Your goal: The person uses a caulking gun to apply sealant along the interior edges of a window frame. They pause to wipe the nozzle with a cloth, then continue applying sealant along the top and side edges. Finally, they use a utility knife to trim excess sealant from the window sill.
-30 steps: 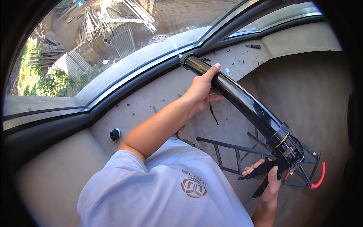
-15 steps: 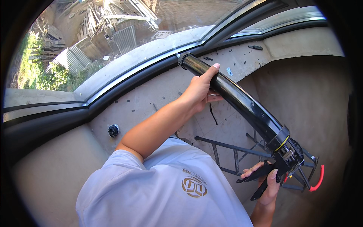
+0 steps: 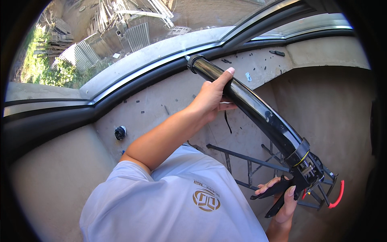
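Observation:
A long black caulking gun (image 3: pixel 262 113) slants across the view from upper left to lower right. My left hand (image 3: pixel 213 94) is closed around its barrel near the front, thumb on top. At the rear, my right hand (image 3: pixel 284 197) grips the handle and trigger, its fingers partly hidden behind them. The gun's pale nozzle tip (image 3: pixel 187 58) points at the window frame (image 3: pixel 139 74), by the seam between glass and frame. Whether the tip touches the seam I cannot tell.
A grey sill holds dark scraps (image 3: pixel 277 53), a small blue-white wrapper (image 3: pixel 248 76) and a small dark round item (image 3: pixel 120 133). Below the gun stands a dark metal ladder (image 3: pixel 250 161) with a red curved part (image 3: pixel 339 195). Outside lie planks (image 3: pixel 105 18) and corrugated sheets (image 3: pixel 138 37).
The nozzle has moved slightly left along the window frame, with the caulking gun and both hands moving together. The view has shifted a little. Both hands keep their hold.

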Tool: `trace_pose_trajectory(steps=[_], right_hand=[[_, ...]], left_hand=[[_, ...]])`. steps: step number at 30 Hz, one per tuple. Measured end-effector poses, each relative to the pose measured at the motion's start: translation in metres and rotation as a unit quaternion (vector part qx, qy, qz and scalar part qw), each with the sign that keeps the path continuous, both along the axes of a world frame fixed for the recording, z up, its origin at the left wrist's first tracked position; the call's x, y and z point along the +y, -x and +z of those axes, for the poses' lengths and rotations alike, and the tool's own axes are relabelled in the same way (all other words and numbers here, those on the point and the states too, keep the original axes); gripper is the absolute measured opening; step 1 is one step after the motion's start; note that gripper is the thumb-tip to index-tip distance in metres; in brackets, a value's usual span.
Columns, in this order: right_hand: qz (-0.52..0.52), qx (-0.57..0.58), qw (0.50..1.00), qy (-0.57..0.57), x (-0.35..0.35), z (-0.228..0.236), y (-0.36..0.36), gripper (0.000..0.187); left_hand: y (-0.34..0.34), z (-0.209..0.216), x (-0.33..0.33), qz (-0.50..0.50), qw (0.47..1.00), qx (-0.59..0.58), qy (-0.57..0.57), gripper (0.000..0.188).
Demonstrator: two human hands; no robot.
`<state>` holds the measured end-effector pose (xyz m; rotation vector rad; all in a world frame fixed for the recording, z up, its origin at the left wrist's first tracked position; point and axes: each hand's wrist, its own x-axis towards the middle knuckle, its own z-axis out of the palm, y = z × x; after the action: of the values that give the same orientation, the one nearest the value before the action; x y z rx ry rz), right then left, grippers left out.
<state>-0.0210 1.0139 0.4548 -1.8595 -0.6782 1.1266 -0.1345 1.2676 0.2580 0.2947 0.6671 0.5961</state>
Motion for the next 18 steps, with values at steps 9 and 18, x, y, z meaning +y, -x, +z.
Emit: trace_pose_trajectory(steps=[9, 18], right_hand=[[-0.028, 0.036, 0.999, -0.028, -0.011, -0.006, -0.003, 0.059], [0.061, 0.235, 0.966, -0.09, -0.036, -0.041, -0.1, 0.093]], left_hand=[[0.018, 0.003, -0.012, 0.031, 0.999, 0.012, 0.016, 0.047], [0.075, 0.016, -0.077, 0.143, 0.987, 0.058, 0.039, 0.043]])
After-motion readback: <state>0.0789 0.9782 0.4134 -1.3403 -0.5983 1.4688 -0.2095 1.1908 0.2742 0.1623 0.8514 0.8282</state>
